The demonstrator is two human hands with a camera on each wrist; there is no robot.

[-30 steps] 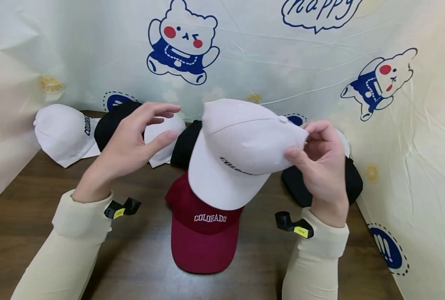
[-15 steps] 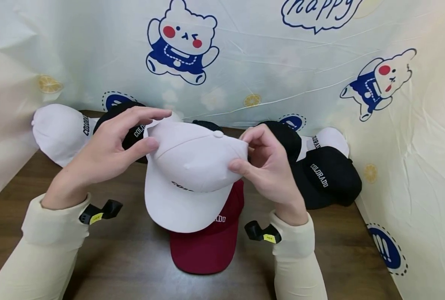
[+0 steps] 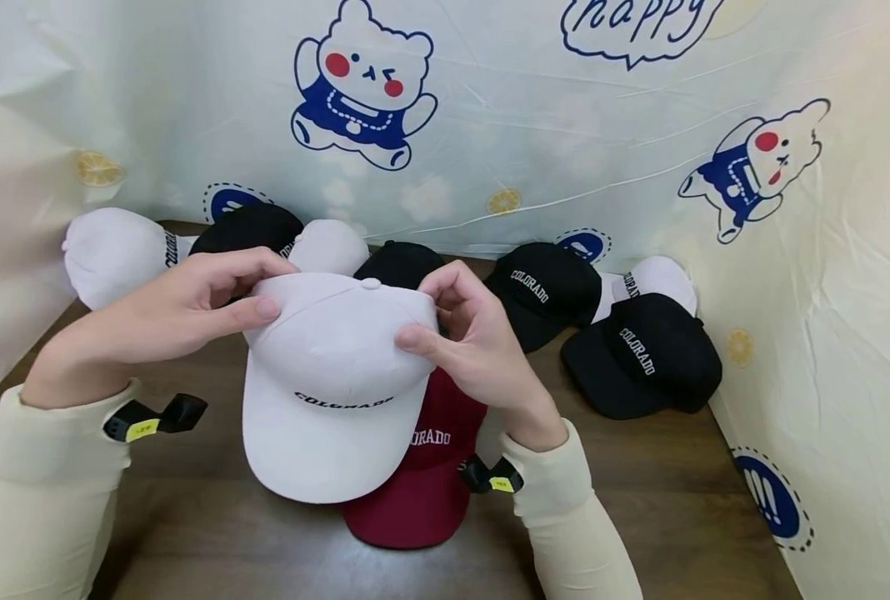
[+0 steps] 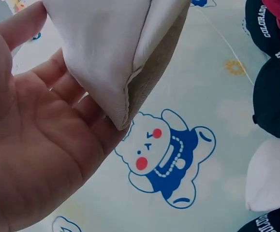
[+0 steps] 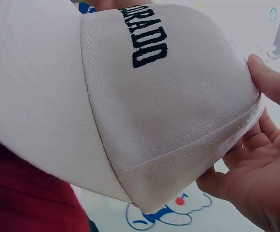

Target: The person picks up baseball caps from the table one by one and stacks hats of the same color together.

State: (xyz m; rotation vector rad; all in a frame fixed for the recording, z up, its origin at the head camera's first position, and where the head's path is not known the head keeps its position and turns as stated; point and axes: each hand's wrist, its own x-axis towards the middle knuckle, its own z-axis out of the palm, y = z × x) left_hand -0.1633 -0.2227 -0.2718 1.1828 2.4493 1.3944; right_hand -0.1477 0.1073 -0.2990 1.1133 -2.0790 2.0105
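A white baseball cap (image 3: 340, 350) with dark COLORADO lettering is held up between both hands, its brim facing down toward me. My left hand (image 3: 167, 308) pinches the cap's left side between thumb and fingers; the left wrist view shows the white fabric (image 4: 106, 58) between them. On the opposite side, my right hand (image 3: 475, 342) grips the edge, thumb outside and fingers tucked under, as the right wrist view also shows. Below and behind the white cap, a dark red cap (image 3: 415, 508) lies on the table, partly covered by it in the head view.
Along the back of the brown table (image 3: 640, 517) lie several black and white caps, among them a black cap (image 3: 647, 354) at the right and a white cap (image 3: 111, 254) at the far left. A printed cloth (image 3: 505, 108) hangs behind and at the sides.
The white cap has moved left and lower, toward me, in my right hand. My left hand, held apart from it at first, has taken hold of its left side.
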